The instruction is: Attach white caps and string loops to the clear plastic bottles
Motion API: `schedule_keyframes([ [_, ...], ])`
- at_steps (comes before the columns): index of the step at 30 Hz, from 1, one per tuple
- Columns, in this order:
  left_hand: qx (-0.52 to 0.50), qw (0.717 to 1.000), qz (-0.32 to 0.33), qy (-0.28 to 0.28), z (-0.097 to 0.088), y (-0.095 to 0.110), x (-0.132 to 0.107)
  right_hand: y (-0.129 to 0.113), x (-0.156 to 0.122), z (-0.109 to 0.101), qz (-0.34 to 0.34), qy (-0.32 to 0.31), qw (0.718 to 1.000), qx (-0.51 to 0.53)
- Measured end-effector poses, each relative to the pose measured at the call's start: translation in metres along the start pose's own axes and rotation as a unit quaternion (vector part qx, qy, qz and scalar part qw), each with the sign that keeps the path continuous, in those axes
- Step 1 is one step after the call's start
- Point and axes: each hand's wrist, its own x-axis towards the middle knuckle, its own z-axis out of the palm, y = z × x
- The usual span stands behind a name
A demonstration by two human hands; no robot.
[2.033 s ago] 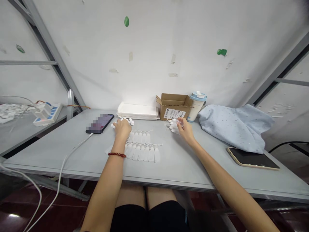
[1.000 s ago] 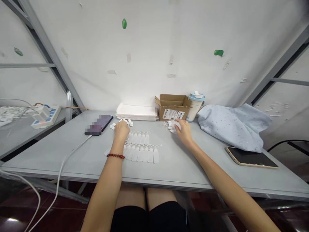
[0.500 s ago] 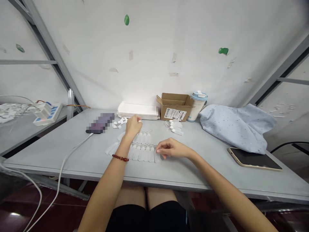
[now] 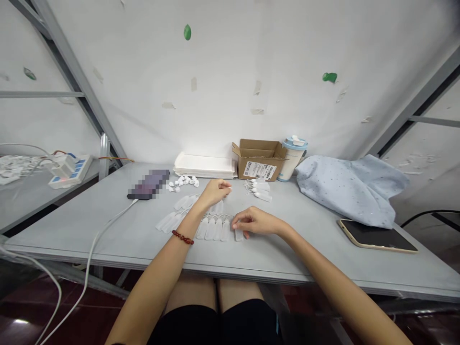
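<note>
Now the left hand (image 4: 215,192) sits clenched, the right hand (image 4: 257,221) half-open beside plastic pieces (image 4: 217,229).

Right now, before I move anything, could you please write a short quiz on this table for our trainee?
1. Which wrist is closest to the red bead bracelet?
2. True or false: the cardboard box stands between the stacked white trays and the blue-rimmed tumbler.
3. Which lies nearest the right hand: A) the smartphone, B) the row of translucent white pieces, or C) the tablet?

Key: 1. The left wrist. 2. True. 3. B.
</note>
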Motion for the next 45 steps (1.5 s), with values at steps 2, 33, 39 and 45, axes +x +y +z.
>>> schedule_keyframes([
  [2, -0.025, 1.000, -0.016, -0.007, 0.001, 0.004, -0.003, 0.002, 0.000, 0.000, -0.005, 0.029, 1.000, -0.009],
  [33, -0.059, 0.989, 0.016, -0.131, 0.001, 0.001, -0.007, 0.026, 0.010, 0.001, -0.053, 0.219, 0.938, -0.262],
  [39, -0.052, 0.992, 0.016, -0.117, 0.003, 0.003, -0.008, 0.030, 0.012, 0.002, -0.073, 0.214, 0.936, -0.268],
  [45, -0.042, 0.991, 0.032, -0.120, 0.004, 0.005, -0.010, 0.035, 0.014, 0.003, -0.090, 0.221, 0.935, -0.264],
])
